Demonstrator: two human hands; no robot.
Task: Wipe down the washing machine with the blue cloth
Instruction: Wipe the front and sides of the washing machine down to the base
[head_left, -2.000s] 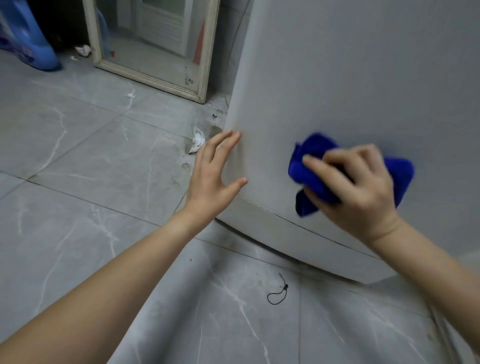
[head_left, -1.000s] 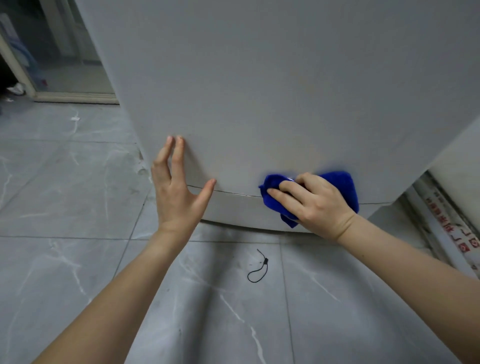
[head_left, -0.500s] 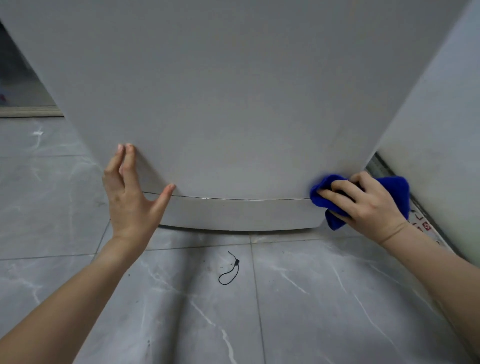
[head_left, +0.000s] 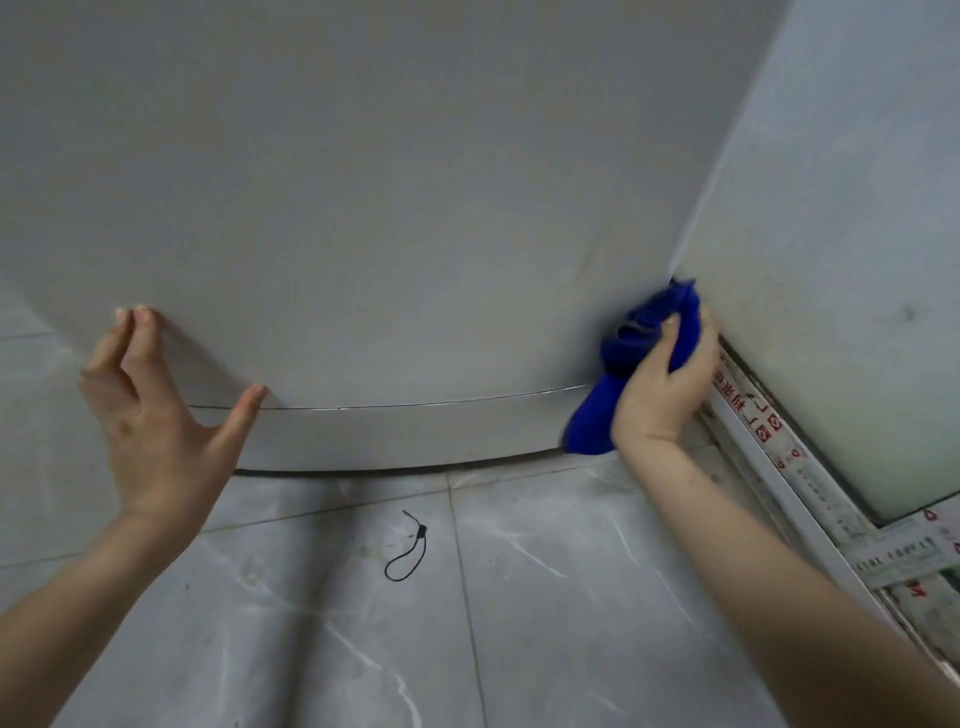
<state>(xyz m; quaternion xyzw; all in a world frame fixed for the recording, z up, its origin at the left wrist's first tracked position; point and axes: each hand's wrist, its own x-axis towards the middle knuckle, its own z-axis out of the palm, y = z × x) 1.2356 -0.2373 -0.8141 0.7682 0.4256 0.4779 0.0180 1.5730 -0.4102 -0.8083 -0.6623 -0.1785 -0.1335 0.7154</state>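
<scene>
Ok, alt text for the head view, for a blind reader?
The right hand grips the blue cloth against the lower right edge of the washing machine, beside the wall. The left hand rests on its front; a black cord loop lies on the floor.

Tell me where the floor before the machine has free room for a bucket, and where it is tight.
Free: the floor tiles on both sides of the black cord loop, in front of the washing machine. Tight: the corner where the right hand holds the blue cloth between machine and wall.
</scene>
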